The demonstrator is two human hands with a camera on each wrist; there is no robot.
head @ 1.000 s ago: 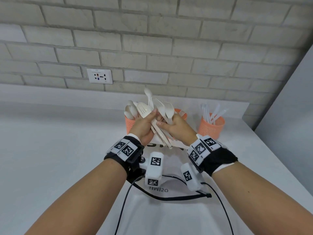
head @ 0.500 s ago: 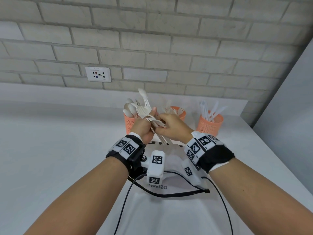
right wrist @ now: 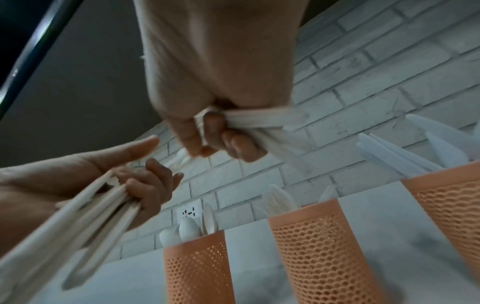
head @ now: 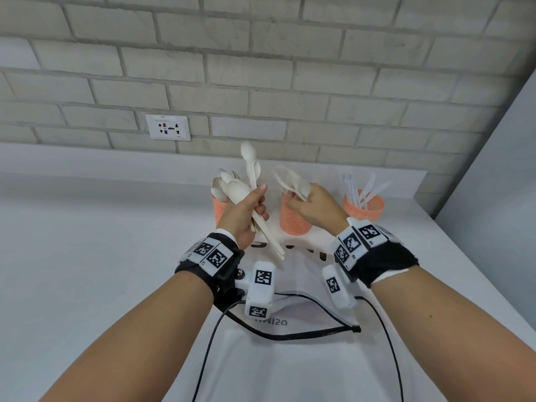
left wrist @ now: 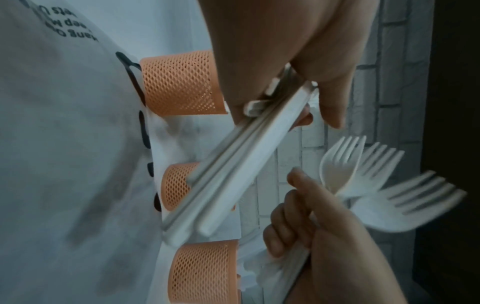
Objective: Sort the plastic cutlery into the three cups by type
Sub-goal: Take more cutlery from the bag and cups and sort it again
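Note:
Three orange mesh cups stand in a row by the wall: the left cup [head: 218, 208] holds spoons, the middle cup [head: 294, 223] holds forks [right wrist: 279, 200], the right cup [head: 364, 208] holds clear knives. My left hand [head: 255, 203] grips a bundle of white spoons [head: 250, 166] by their handles [left wrist: 233, 164], in front of the left cup. Just above the middle cup, my right hand [head: 301, 198] grips several white forks [left wrist: 363, 174], tines pointing up and left. The two hands are apart.
A white cloth bag [head: 290, 358] with black lettering and a black cord [head: 290, 335] lies on the white counter under my wrists. A brick wall with a socket [head: 168, 127] runs behind the cups. A grey panel [head: 493, 198] closes the right side.
The hands were together on one mixed bundle. My right hand has drawn the forks out and moved right over the middle cup; my left hand keeps the spoons.

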